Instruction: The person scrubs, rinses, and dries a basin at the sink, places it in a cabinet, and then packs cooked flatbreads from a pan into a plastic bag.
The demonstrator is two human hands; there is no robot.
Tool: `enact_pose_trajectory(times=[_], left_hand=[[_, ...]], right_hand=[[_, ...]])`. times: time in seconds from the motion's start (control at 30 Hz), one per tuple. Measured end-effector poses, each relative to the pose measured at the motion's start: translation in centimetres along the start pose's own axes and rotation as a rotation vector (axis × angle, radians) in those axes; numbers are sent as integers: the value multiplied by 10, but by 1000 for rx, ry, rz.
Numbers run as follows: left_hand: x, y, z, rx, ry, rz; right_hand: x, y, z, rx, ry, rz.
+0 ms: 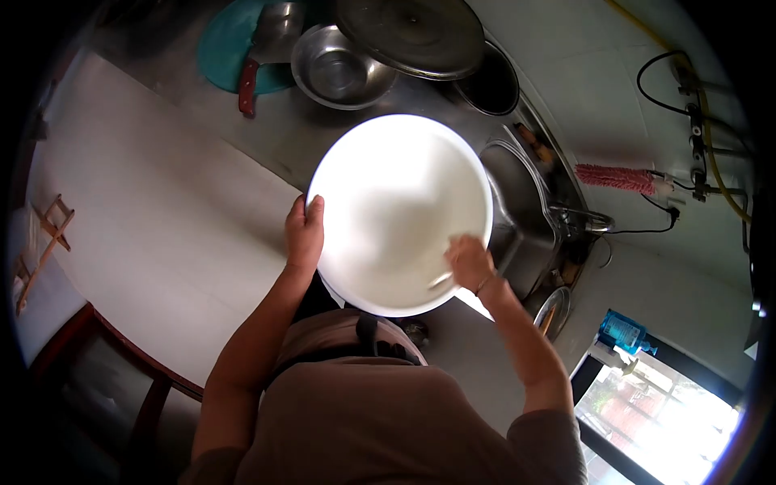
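A large round white basin [388,214] is held in front of my body. My left hand [305,230] grips its left rim, thumb over the edge and fingers around the outside. Over the lower right inside of the basin is my right hand [470,263], closed and blurred by motion. Just below its fingers shows a small, shiny curved shape [440,281], too smeared to name. The pale contents of the basin, if any, are washed out by glare.
On the steel counter are a metal bowl [341,69], a cleaver [260,56] on a teal board [222,48], and a pot under a dark lid [412,32]. A sink [521,210] with a faucet [586,217] lies right. A chair [105,347] stands lower left.
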State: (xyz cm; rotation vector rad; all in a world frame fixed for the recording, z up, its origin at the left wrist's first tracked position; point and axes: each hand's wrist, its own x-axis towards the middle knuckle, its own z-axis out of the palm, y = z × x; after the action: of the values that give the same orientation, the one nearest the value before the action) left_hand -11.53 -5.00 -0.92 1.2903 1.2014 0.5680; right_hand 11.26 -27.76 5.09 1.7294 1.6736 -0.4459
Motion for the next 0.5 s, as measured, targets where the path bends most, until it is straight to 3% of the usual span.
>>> enact_pose_trajectory(times=[0.07,0.13,0.2,0.23,0.27,0.33,0.37,0.4,0.47,0.5], left_hand=[[1,-4,2,-45,35,6],[1,-3,0,-80,-35,-35],[3,-16,0,-169,-2,-83],[4,-21,0,-256,23,-129],[1,-3,-13,-536,-195,-333],[4,5,-28,-865,-205,-612],[0,6,-42,-1025,-437,-551],[-2,7,-50,-1010,-469,-456],[-4,18,-51,-1112,-364,-632],[-4,16,-47,-1041,-366,-602]], right_hand=[[-16,-39,-5,492,7,-131],[-19,-80,-31,926,168,-141],[-1,-109,-64,1156,341,-223],[12,-123,-77,1151,443,-252],[27,-134,-90,1145,547,-280],[56,-143,-125,809,779,-306],[73,-144,-133,732,895,-300],[91,-141,-140,654,1010,-293],[126,-130,-154,632,1043,-163],[142,-115,-160,574,1062,-110]])
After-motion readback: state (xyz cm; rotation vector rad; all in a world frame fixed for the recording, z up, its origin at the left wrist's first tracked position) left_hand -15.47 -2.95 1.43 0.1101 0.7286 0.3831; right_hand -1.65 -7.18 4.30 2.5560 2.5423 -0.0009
